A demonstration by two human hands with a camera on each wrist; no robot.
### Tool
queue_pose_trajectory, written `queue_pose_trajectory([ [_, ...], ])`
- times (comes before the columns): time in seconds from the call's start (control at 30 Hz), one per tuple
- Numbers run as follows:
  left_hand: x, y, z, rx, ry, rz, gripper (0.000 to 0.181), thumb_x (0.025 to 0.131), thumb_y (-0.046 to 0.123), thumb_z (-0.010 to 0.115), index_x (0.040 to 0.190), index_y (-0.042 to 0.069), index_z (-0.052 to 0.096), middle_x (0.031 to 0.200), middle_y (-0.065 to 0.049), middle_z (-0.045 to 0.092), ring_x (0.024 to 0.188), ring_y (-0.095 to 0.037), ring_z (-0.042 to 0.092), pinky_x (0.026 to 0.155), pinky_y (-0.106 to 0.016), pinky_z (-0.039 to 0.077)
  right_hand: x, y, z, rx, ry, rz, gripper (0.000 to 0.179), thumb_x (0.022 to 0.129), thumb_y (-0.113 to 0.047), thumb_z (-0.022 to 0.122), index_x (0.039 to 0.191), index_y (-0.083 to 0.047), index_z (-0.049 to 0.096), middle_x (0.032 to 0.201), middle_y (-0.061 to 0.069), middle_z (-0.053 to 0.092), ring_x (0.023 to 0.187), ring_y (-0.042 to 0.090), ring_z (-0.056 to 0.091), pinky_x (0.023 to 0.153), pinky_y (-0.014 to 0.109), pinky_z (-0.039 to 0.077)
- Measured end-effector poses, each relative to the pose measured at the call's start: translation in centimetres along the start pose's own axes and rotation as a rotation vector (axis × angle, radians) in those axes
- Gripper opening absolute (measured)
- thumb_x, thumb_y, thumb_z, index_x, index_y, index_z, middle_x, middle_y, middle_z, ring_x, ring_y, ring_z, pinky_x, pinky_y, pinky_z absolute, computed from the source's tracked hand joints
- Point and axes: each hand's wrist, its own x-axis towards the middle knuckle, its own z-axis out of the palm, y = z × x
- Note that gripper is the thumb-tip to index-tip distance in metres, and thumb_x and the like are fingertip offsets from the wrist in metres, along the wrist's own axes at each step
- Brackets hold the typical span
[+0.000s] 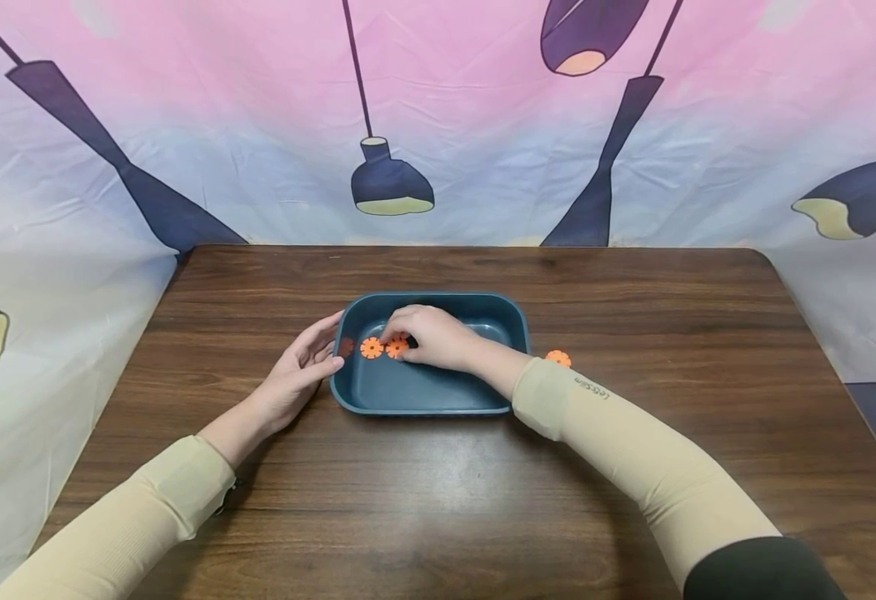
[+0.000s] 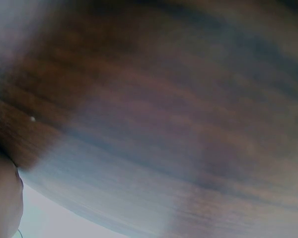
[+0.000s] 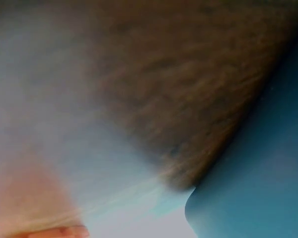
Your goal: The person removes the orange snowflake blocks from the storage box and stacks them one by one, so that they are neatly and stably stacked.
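A dark blue rectangular tray lies in the middle of the wooden table in the head view. My left hand holds its left end, thumb over the rim and fingers along the outside wall. Inside the tray, my right hand pinches an orange notched disc between thumb and fingers, close over the tray floor. Just left of it lies another orange disc. A dim reddish round patch shows on the tray's left inner wall. The tray's blue side fills the right of the right wrist view.
One more orange disc lies on the table right of the tray, partly behind the right sleeve. The wooden table reaches back to a hanging cloth printed with lamps. The left wrist view shows mostly blurred tabletop.
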Motion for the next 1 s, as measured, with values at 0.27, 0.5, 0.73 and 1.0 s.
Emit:
queue_pose_trajectory([
  [0.27,0.0,0.0,0.0,0.01,0.0,-0.003,0.065,0.109,0.003,0.054,0.168,0.018,0.031,0.162,0.006,0.041,0.139,-0.001,0.051,0.111,-0.014,0.045,-0.1,-0.3,-0.1,-0.017,-0.022,0.004,0.028,0.095,-0.019,0.083,0.122,-0.011,0.077,0.123,0.004,0.073,0.111,0.019,0.065,0.103,0.035,0.055],
  [0.5,0.0,0.0,-0.1,0.012,-0.001,-0.002,0.064,0.109,0.005,0.055,0.168,0.018,0.032,0.159,0.009,0.044,0.138,-0.001,0.052,0.11,-0.014,0.046,-0.3,-0.5,-0.3,0.0,-0.012,-0.021,0.023,0.093,-0.019,0.086,0.113,-0.014,0.077,0.113,0.003,0.069,0.099,0.016,0.061,0.092,0.031,0.054],
  [0.73,0.0,-0.1,-0.1,0.004,-0.001,0.008,0.064,0.109,0.004,0.055,0.167,0.019,0.033,0.155,0.012,0.047,0.137,-0.002,0.054,0.11,-0.015,0.047,-0.8,-0.3,-1.1,0.055,-0.024,0.012,0.007,0.095,-0.017,0.082,0.101,-0.016,0.08,0.096,-0.001,0.067,0.087,0.01,0.061,0.084,0.023,0.053],
  [1.0,0.0,-0.1,-0.1,-0.001,-0.005,0.018,0.063,0.109,0.001,0.053,0.167,0.019,0.034,0.154,0.013,0.049,0.136,-0.003,0.055,0.109,-0.014,0.048,-2.3,0.4,-2.9,0.113,0.028,0.023,0.004,0.095,-0.018,0.083,0.097,-0.014,0.083,0.094,-0.001,0.073,0.083,0.008,0.065,0.079,0.022,0.055],
])
